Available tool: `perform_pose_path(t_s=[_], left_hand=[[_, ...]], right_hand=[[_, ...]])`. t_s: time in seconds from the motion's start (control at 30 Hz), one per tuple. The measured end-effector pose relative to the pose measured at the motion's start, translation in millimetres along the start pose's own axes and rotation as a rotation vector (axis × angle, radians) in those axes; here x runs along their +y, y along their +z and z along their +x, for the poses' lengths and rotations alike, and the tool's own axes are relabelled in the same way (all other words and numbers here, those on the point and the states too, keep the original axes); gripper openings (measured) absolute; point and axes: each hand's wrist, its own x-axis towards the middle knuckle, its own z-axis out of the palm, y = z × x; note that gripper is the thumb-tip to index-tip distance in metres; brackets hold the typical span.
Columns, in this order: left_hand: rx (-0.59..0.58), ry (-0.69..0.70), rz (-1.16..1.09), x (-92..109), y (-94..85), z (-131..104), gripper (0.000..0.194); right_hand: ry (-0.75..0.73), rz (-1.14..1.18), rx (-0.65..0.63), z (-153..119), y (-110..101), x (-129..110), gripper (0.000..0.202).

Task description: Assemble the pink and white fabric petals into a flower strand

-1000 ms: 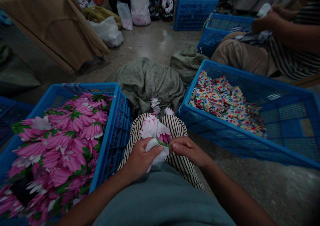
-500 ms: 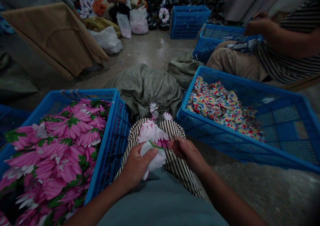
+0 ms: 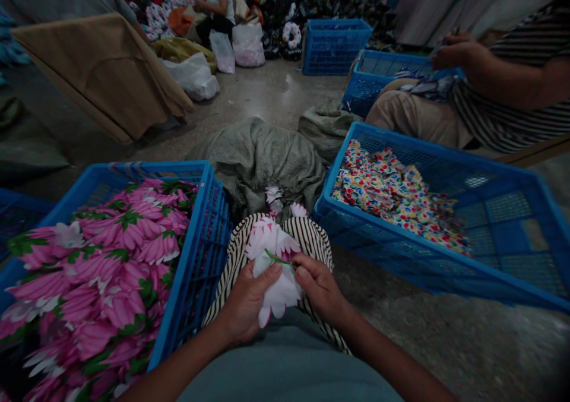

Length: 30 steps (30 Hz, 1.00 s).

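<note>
My left hand (image 3: 247,300) is closed on a petal-shaped cloth piece (image 3: 281,292), thumb on top. Its white side faces up, with scalloped petals hanging toward me and a narrow green edge along the top. At the right end of that green edge, my right hand (image 3: 321,289) is closed in a pinch. Whatever lies between those fingertips is too small and dark to make out. Just beyond both hands, more white and pink petal-shaped cloth pieces (image 3: 267,236) lie on my lap, over the striped cloth (image 3: 238,241) covering my knees.
On the left stands a blue crate (image 3: 205,212) heaped with pink and green cloth petal pieces (image 3: 120,259). At right is another blue crate (image 3: 427,253) with colourful dotted cloth (image 3: 387,191). A grey-green sack (image 3: 262,158) lies ahead. Co-workers sit at the right and far back.
My right hand has moved left and closed in on the green edge of the cloth piece. My left hand keeps its hold, and the petals hang more spread out below.
</note>
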Motion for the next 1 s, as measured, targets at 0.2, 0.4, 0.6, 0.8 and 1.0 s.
perform_pose_path(t_s=[0.2, 0.4, 0.6, 0.8, 1.0], left_hand=[[0.018, -0.023, 0.005, -1.5, 1.8, 1.1, 0.025], [0.058, -0.022, 0.005, -1.7, 0.1, 1.7, 0.028], [0.062, 0.016, -0.180, 1.3, -0.2, 8.6, 0.034], [0.146, 0.018, -0.245, 8.5, 1.1, 14.4, 0.022], [0.070, -0.004, -0.236, 4.7, 0.7, 16.5, 0.023]], right_hand=[[0.067, 0.068, -0.009, -1.0, 0.9, -2.8, 0.037], [0.140, 0.330, 0.197, 6.0, 2.9, 7.5, 0.040], [0.175, 0.427, 0.205, 8.8, 6.1, 14.6, 0.035], [0.071, 0.116, 0.248, -0.3, 5.8, 6.8, 0.024], [0.072, -0.224, 0.004, 7.1, 18.9, 4.7, 0.027]])
